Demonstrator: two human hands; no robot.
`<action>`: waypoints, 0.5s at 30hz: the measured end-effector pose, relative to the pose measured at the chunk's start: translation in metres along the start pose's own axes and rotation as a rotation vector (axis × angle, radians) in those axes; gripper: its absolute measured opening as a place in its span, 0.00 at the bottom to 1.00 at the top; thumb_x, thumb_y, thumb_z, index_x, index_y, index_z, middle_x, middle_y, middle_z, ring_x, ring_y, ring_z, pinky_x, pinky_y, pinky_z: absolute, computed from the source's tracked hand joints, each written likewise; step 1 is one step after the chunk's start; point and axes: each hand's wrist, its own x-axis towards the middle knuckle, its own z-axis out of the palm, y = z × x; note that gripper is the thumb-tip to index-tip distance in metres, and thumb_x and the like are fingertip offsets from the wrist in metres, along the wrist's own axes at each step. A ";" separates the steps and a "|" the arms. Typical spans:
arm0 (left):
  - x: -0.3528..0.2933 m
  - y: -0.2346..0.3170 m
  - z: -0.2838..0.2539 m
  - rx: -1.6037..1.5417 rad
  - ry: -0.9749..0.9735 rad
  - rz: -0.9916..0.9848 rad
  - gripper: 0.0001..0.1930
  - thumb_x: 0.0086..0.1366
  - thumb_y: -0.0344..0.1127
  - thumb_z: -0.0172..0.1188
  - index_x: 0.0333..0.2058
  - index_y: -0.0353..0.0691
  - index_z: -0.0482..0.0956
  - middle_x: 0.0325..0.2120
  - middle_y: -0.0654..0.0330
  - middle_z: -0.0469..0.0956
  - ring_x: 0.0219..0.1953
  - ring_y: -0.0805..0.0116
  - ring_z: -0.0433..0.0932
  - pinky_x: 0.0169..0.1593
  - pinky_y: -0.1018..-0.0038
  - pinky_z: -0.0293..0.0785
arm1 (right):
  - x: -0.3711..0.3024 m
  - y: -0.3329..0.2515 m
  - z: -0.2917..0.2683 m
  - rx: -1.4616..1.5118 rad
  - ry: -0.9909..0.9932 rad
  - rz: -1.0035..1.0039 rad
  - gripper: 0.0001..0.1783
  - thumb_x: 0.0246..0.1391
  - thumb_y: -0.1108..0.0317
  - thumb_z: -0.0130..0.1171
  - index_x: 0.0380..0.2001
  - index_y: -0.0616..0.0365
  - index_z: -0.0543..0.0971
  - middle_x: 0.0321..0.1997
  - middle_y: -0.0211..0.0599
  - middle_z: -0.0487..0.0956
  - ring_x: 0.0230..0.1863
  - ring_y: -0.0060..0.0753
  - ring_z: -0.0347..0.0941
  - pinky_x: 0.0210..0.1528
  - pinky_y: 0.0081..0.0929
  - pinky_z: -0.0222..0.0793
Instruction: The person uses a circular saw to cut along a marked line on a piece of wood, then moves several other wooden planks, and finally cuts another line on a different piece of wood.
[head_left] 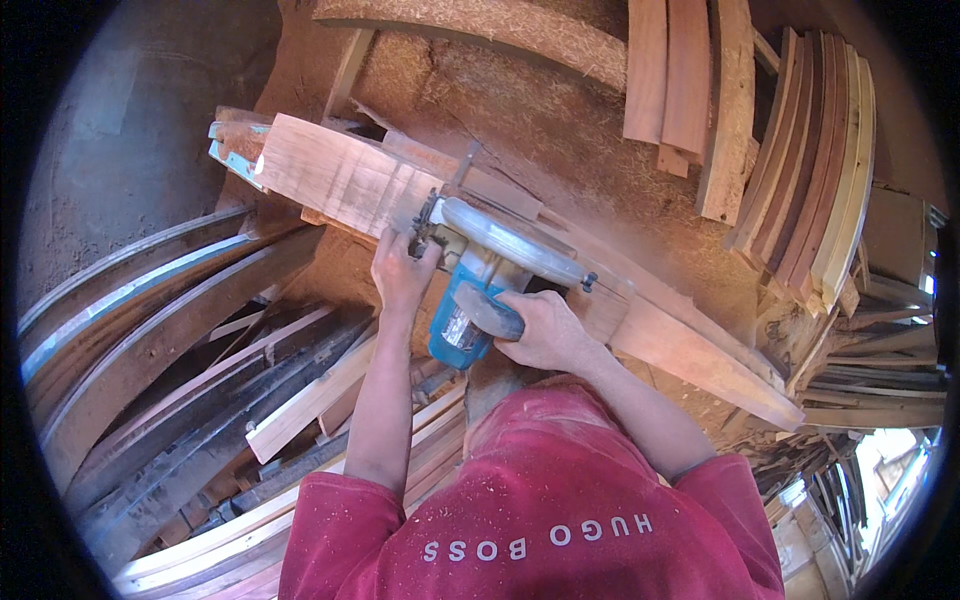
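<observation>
A blue and silver circular saw rests on a long, flat wooden board that runs slantwise across the middle. My right hand is closed round its grey rear handle. At the saw's front end, my left hand is closed on the front part by the metal base, beside the board's near edge. The saw's blade is hidden under the silver guard. Board surface shows on both sides of the saw, with dark streaks on the left part.
Other boards lie under and along the sawn one, with a light-blue painted piece at its left end. Curved timbers stand stacked at far right. Long planks fill the left side. Sawdust covers the floor beyond.
</observation>
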 end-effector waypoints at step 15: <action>0.026 -0.028 -0.017 0.017 0.016 0.024 0.14 0.51 0.37 0.69 0.34 0.32 0.85 0.31 0.50 0.78 0.32 0.48 0.80 0.38 0.57 0.78 | 0.035 -0.021 0.011 -0.007 -0.029 0.026 0.27 0.46 0.59 0.69 0.49 0.59 0.80 0.40 0.57 0.83 0.45 0.62 0.79 0.52 0.50 0.74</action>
